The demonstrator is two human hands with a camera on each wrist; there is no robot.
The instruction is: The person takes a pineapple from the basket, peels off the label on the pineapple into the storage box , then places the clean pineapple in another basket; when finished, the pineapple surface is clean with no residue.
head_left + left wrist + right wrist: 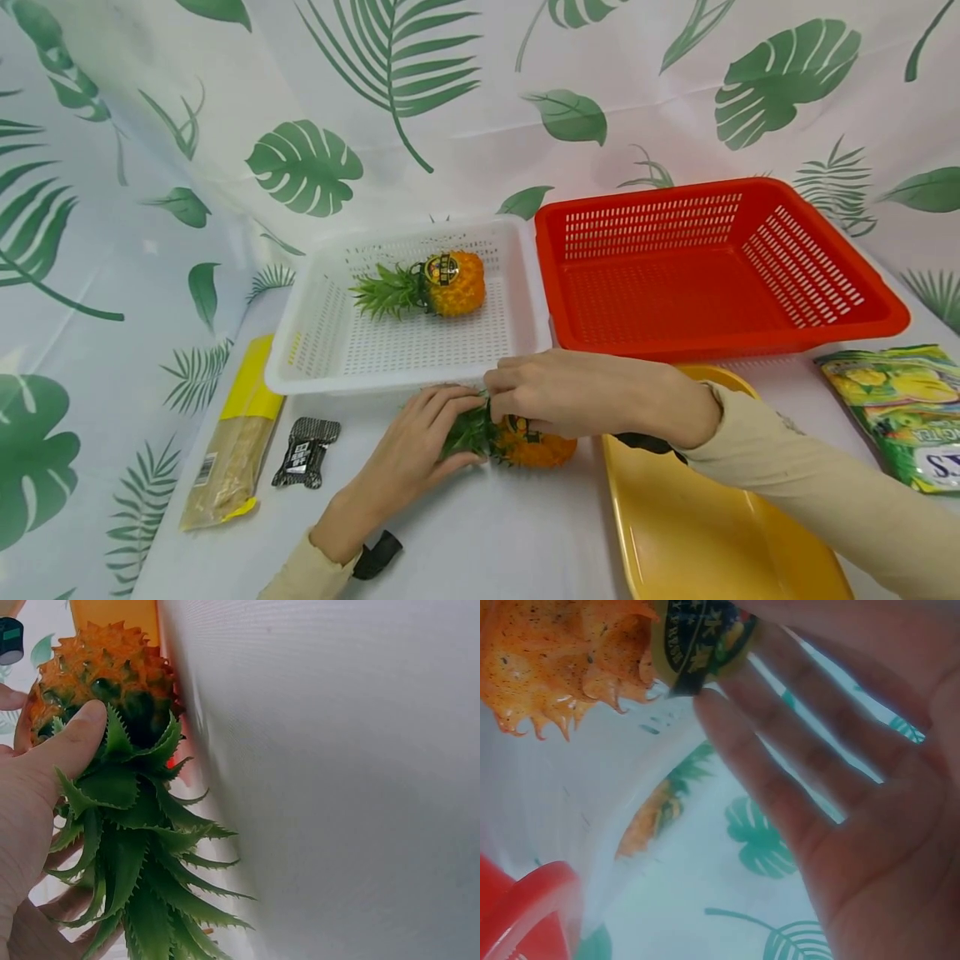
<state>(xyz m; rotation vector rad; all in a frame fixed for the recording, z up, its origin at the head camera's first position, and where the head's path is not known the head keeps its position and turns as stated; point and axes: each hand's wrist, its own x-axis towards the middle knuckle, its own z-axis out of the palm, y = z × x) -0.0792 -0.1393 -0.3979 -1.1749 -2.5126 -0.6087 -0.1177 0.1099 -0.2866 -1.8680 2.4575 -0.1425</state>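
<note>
A small orange pineapple (pixel 536 446) with a green leafy crown lies on the white cloth in front of the white basket. My left hand (pixel 420 437) curls round its crown, and in the left wrist view the thumb presses where the leaves (pixel 142 832) meet the fruit (pixel 105 679). From above, my right hand (pixel 547 387) pinches at the dark and gold label (pixel 521 427); the right wrist view has the fingertips on that label (pixel 701 645). Another pineapple (pixel 456 283) lies on its side inside the white basket (pixel 408 383), crown to the left.
A red basket (pixel 675 346) stands at the back right. The yellow tray (pixel 690 517) lies under my right forearm. On the left are a yellow-topped packet (pixel 240 442) and a small black packet (pixel 306 452); a green and yellow bag (pixel 900 417) is at the far right.
</note>
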